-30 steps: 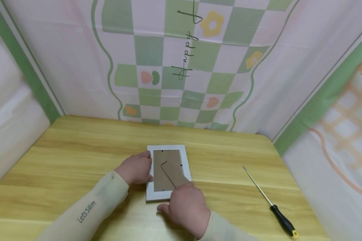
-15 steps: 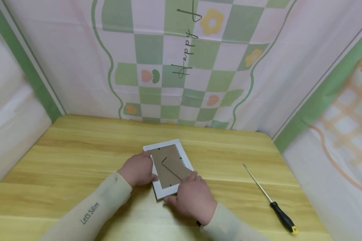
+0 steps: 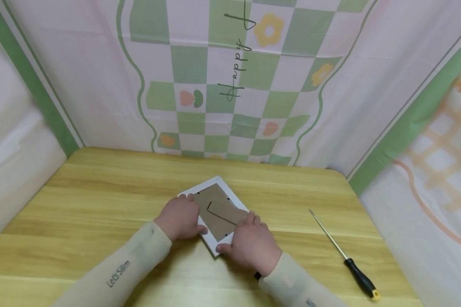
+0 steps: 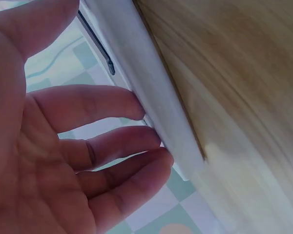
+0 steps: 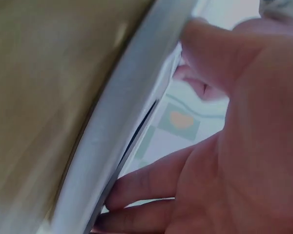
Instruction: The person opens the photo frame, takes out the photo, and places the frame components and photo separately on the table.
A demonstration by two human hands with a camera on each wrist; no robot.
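A white picture frame (image 3: 233,194) lies back-up and turned at a slant on the table, its brown backing board (image 3: 217,224) showing with a dark angular line and small black tabs. My left hand (image 3: 180,218) holds the frame's left side, thumb lower down and fingers toward the upper left corner. In the left wrist view, bent fingertips touch the white edge (image 4: 156,87). My right hand (image 3: 255,243) grips the lower right part, its thumb at the near corner. The right wrist view shows thumb and fingers along the frame's side (image 5: 112,112); the hand hides part of the backing.
A screwdriver (image 3: 359,277) with a black handle and yellow end lies at the right of the wooden table (image 3: 100,183), its tip pointing away. A checkered fabric curtain (image 3: 223,98) hangs behind the table's back edge, and more fabric hangs at both sides.
The picture frame has turned counterclockwise on the table, from nearly straight to slanted. Both hands have stayed on it and shifted slightly right, the right hand also moving a little away. The screwdriver has not moved.
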